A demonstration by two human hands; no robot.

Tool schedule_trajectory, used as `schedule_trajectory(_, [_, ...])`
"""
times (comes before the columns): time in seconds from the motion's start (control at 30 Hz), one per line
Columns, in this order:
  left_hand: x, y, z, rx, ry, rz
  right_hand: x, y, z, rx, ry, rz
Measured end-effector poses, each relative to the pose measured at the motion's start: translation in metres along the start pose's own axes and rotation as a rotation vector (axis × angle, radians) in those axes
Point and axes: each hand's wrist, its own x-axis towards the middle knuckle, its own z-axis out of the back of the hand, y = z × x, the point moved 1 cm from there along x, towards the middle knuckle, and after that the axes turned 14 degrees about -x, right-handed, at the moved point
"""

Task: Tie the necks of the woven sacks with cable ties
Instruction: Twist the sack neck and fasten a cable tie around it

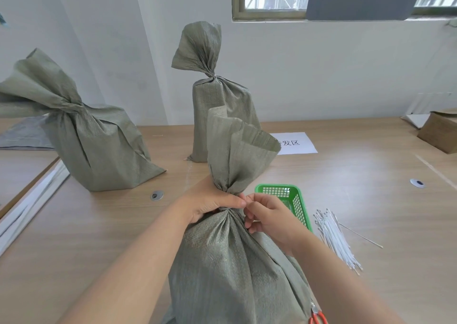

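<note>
Scene: a person ties off a green woven sack (235, 261) standing upright at the near edge of a wood table (358, 180), seen from a head-worn cam.
Left hand: left hand (210, 202) clenched round the sack's gathered neck, thumb to the front, holding the bunch shut.
Right hand: right hand (269, 216) just beside the neck, fingers curled and pinching at it w/ the fingertips; the tie itself is too thin to make out, so can't tell if it's threaded or already cinched.
Done so far: two sacks stand further back, one at left (99, 150), one at centre (220, 115), both necks bunched tight; they look finished.
Supplies: bundle of white cable ties (336, 239) lies on the table to the right, near a green basket (294, 200); red-handled scissors (317, 316) at the bottom edge.
Risk: if the left hand eases off before the tie locks, the stiff weave probably springs open & the tie slides up over the flared top.
Risk 2: a hard sideways tug w/ the right hand could tip the tall sack over.
</note>
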Motion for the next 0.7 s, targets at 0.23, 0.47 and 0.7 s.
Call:
schedule_trajectory(0.23, [-0.004,0.008,0.003,0.056,-0.009,-0.046,0.001,-0.001,-0.010,0.015,-0.040,-0.061])
schedule_trajectory(0.47, [-0.006,0.005,0.004,0.036,-0.026,-0.020,0.000,-0.001,-0.010,0.031,-0.033,-0.060])
schedule_trajectory(0.7, [-0.004,0.003,-0.003,0.108,-0.031,-0.016,-0.006,0.001,-0.003,0.039,-0.047,-0.042])
